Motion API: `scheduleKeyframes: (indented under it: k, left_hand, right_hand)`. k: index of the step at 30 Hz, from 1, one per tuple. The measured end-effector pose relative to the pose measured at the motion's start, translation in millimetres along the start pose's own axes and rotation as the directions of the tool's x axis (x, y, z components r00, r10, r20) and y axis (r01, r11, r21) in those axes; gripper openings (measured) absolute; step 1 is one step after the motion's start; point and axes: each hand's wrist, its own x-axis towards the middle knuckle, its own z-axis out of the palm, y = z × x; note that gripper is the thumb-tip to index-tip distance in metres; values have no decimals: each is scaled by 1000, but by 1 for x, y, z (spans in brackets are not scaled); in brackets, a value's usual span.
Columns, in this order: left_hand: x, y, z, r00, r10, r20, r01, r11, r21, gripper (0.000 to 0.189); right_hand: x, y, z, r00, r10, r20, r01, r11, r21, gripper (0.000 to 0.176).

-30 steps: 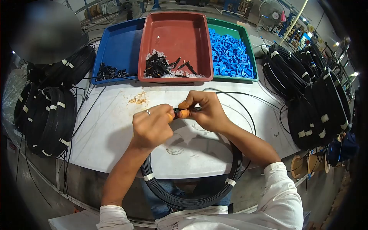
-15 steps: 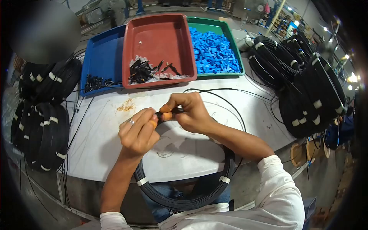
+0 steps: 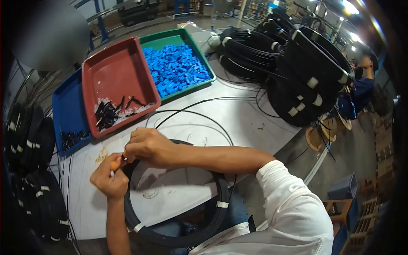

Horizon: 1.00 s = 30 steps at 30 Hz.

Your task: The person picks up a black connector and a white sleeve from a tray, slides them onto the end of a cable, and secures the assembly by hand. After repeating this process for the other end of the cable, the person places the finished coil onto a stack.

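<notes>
My left hand (image 3: 109, 178) is closed, with orange (image 3: 114, 165) showing between its fingers; whether this is a finger covering or a held part is unclear. Close beside it, my right hand (image 3: 148, 146) is closed around something small and dark at the end of a black cable. The fingertips of both hands meet over this small dark piece (image 3: 124, 157), mostly hidden by the fingers. Below the hands lies a large coil of black cable (image 3: 146, 233), bound with white tape, on the white table (image 3: 250, 140) and overhanging its front edge.
A blue tray (image 3: 70, 102) with small black parts, a red tray (image 3: 119, 70) with black and whitish pieces, and a green tray (image 3: 208, 63) with blue parts stand at the back. Black coils (image 3: 297, 63) are piled at right, others (image 3: 42, 204) at left. Another person (image 3: 364, 89) is far right.
The view has turned toward the right, so trays and coils appear shifted left. My right hand now sits above and right of my left, its back more visible. Both hands stay together.
</notes>
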Motion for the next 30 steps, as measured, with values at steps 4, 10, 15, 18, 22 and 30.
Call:
scheduleKeyframes:
  k: [4, 10, 15, 18, 22, 30]
  left_hand:
    - [7, 14, -4, 917, 399, -1, -390, 896, 210, 13]
    - [2, 13, -8, 907, 418, 47, -415, 872, 259, 10]
    - [0, -2, -2, 1000, 21, 5, -21, 1000, -18, 12]
    - [-5, -11, 0, 979, -205, 7, 202, 960, -192, 13]
    - [-9, -22, 3, 959, -284, -4, 276, 937, -213, 10]
    - [-3, -12, 0, 898, -410, 160, 438, 868, -235, 4]
  right_hand:
    - [5, -20, 0, 852, 516, 93, -511, 778, 365, 17]
    - [1, -19, 2, 857, 507, 89, -483, 732, 481, 18]
    - [-4, -1, 6, 985, 170, 6, -170, 985, 31, 27]
    - [-5, 1, 0, 989, 140, 38, -141, 990, 30, 32]
    - [-5, 4, 2, 978, 208, 33, -209, 976, 56, 25]
    - [-1, 5, -1, 993, 109, 48, -107, 993, -45, 30]
